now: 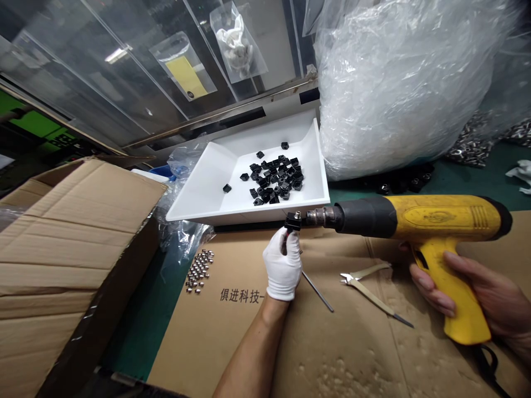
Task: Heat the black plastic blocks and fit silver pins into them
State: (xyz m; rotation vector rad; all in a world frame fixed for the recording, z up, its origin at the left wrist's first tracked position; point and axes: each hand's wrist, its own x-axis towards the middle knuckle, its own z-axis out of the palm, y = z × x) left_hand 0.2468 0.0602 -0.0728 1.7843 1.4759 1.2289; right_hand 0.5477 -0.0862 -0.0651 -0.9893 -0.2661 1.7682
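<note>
My left hand (284, 265), in a white glove, pinches a small black block (292, 221) with a silver metal piece standing at its top. My bare right hand (468, 293) is wrapped round the handle of a yellow heat gun (440, 216). The gun's metal nozzle points left, right beside the black block. Behind my left hand, a white tray (199, 202) holds several black blocks (276, 177). Several small silver metal pieces (200, 271) stand on the cardboard, left of my gloved hand. A thin metal rod (318, 292) lies just right of that hand.
Pliers with pale handles (369, 287) rest on the cardboard sheet (332, 342) below the gun. An open cardboard box (74, 232) stands at the left. A large clear plastic bag (398, 88) bulges at the back right, near bagged metal parts (470, 139).
</note>
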